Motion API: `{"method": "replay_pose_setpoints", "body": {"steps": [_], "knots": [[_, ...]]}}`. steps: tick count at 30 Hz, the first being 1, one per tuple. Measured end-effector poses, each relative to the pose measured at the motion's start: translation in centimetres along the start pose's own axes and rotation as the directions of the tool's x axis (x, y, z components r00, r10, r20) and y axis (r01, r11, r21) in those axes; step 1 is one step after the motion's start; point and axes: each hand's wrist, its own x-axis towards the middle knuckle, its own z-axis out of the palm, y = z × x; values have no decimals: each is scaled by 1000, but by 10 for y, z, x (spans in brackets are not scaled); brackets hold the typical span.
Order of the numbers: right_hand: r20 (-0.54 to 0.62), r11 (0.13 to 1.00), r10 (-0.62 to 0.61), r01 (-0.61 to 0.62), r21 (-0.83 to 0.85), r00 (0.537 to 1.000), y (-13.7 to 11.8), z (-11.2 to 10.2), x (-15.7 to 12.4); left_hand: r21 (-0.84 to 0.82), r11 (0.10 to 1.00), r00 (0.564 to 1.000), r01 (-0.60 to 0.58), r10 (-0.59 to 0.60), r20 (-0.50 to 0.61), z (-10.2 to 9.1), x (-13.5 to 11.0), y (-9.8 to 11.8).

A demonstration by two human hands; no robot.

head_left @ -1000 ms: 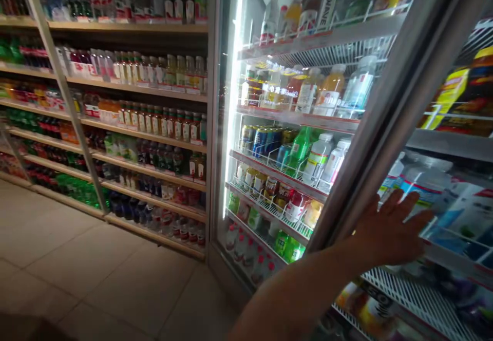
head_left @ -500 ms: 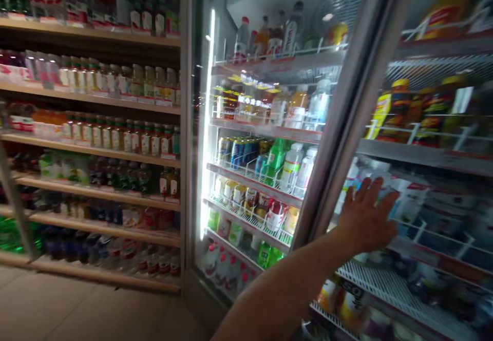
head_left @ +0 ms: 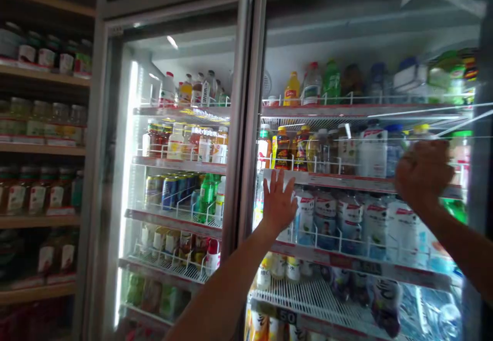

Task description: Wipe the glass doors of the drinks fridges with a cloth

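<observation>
My left hand (head_left: 280, 205) is open with its fingers spread, raised in front of the right glass door (head_left: 331, 38) of a drinks fridge. It looks flat against the glass, though I cannot tell if it touches. My right hand (head_left: 423, 171) is up at the right side of the same door, its fingers curled closed. Anything inside them is hidden. Behind the glass stand several large bottles with white labels (head_left: 349, 220). Above them is a row of smaller bottles, among them dark ones with yellow caps (head_left: 282, 148).
A metal door frame (head_left: 239, 125) divides the two fridge doors. Behind the left door are wire-edged shelves with blue cans (head_left: 169, 192) and a green bottle (head_left: 207, 197). To the left stands a wooden shelf unit (head_left: 42, 148) with rows of bottles. A dark bottle (head_left: 386, 305) leans forward low down.
The view has swung right and levelled, so the right door now shows almost whole. My right hand has come into view, closed. My left hand stays open before the door.
</observation>
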Motion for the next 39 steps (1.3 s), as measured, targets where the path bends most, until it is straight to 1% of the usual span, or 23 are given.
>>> {"method": "replay_pose_setpoints", "body": {"steps": [2,4,6,7,8,9,11,13,15,17,19,20,21,22,24,25,27,29,30,32,34,36,39], "knots": [[80,942,-294,274,193,952,-38,-7,-23,16,1000,999,1,0,-35,8,7,11],[73,759,-607,551,348,791,-70,-16,-48,32,999,998,-17,19,-56,13,13,19],[62,609,-761,679,409,645,-78,-19,-58,58,998,997,-32,35,-61,13,17,22],[68,609,-764,683,403,641,-72,-18,-53,74,997,998,-33,37,-59,12,18,21],[81,665,-718,646,374,692,-60,-16,-43,92,995,998,-39,43,-51,10,18,19],[99,757,-623,565,329,776,-46,-14,-27,111,993,998,-47,51,-42,7,17,16],[124,924,-340,307,227,932,-17,-7,10,147,988,998,-51,55,-26,3,14,11],[144,982,-111,86,169,983,-3,-1,37,169,984,998,-59,64,-22,-2,10,7],[140,974,-112,81,212,984,-12,3,37,164,983,995,-80,89,-50,-9,4,2],[81,888,-341,293,355,936,-38,2,8,110,992,988,-62,77,-135,-19,-2,-2],[-27,653,-615,528,543,788,-70,-7,-40,-49,997,972,51,-61,-228,-29,-9,-1],[-66,525,-689,560,641,722,-85,-14,-66,-184,972,950,148,-191,-247,-34,-14,2],[-75,455,-687,509,731,723,-101,-24,-91,-353,900,910,257,-348,-224,-37,-20,8],[-48,424,-637,402,811,769,-115,-36,-114,-535,764,850,360,-505,-149,-40,-26,17],[107,397,-453,94,913,885,-141,-62,-148,-809,332,708,484,-692,140,-44,-40,36],[193,359,-398,-41,932,897,-152,-75,-158,-863,102,645,495,-709,286,-47,-46,45],[267,274,-470,-149,950,841,-169,-98,-164,-866,-221,566,448,-680,466,-56,-59,52],[239,244,-552,-120,962,799,-180,-112,-151,-853,-332,488,403,-711,507,-70,-71,41],[221,253,-533,-96,963,817,-183,-117,-139,-858,-320,441,402,-754,487,-79,-76,30],[190,278,-390,-82,957,901,-192,-123,-110,-868,-233,356,438,-841,406,-94,-85,-2],[133,254,-229,-72,964,964,-205,-131,-82,-848,-89,305,523,-909,284,-101,-92,-35],[34,203,-132,-7,979,991,-225,-142,-64,-782,34,302,622,-932,200,-97,-96,-60],[-75,144,-84,87,986,994,-254,-160,-59,-687,129,332,715,-928,171,-78,-100,-75]]}}
